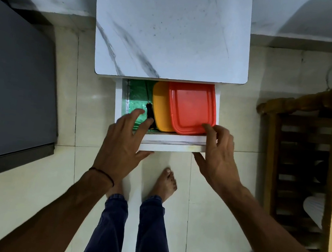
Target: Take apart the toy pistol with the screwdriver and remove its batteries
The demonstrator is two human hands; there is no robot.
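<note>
Left hand (123, 139) spread, fingers apart, holding nothing, over the open drawer (169, 145), right by the screwdriver (149, 112). Screwdriver has a black handle and thin shaft, and lies on crinkly green liner (135, 97), tight against the yellow container (160, 108). Right hand (218, 153) sits at the drawer's front right corner, fingers loosely bent, one tip near the red lid (192, 106); I can't tell if it clamps the panel. Toy pistol not in view.

Risks: the handle is wedged beside the yellow box, so I could fumble it or push it deeper. The glossy, rounded plastic lids may slide. The drawer could get tugged out too far. The marble-pattern tabletop (172, 32) is smooth with rounded corners.
</note>
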